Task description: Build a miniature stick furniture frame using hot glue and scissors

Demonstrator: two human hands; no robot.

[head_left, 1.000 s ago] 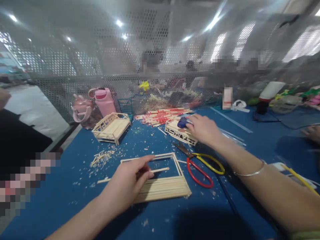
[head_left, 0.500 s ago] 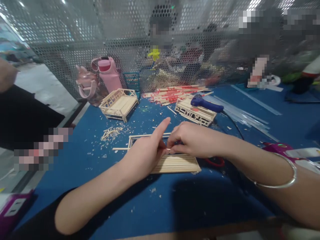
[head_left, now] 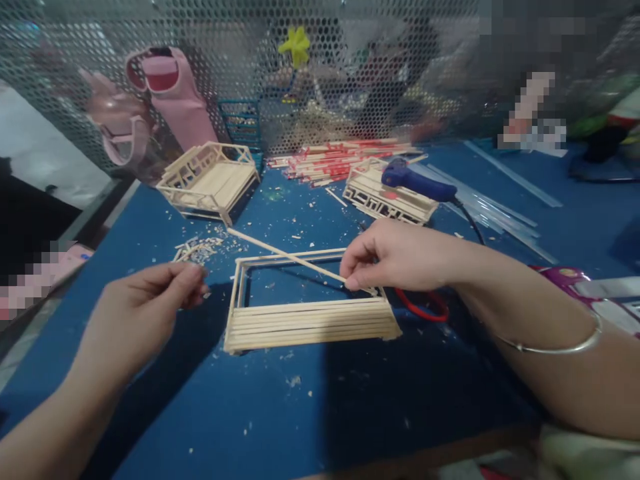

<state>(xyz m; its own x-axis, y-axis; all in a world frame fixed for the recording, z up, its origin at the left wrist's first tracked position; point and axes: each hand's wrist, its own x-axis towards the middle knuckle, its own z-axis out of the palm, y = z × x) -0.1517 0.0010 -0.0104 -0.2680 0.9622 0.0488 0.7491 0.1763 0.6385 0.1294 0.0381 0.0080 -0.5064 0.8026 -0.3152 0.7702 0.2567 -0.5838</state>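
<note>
Between the thumb and fingers of my right hand [head_left: 390,257] is the end of a thin wooden stick [head_left: 287,255], which slants up to the left over a rectangular stick frame [head_left: 313,320]. Parallel sticks lie side by side across the near part of that frame, while its far part is open to the table. My left hand [head_left: 150,303] is off the frame's left side, its fingers pinched together. Whatever those fingers hold, if anything, is hidden. A small pile of stick offcuts [head_left: 197,250] lies just beyond the left hand.
A finished-looking stick model [head_left: 210,180] stands back left. A blue glue gun [head_left: 417,181] rests on another stick model [head_left: 373,193]. Behind are red-tipped sticks [head_left: 345,160], clear glue sticks [head_left: 487,200] and a pink bottle [head_left: 175,100]. Red scissor handles [head_left: 425,310] lie beside the frame.
My hands were together over the frame; the left has moved away to the left. The right still grips the stick, now tilted across the frame. The view has shifted closer to the table.
</note>
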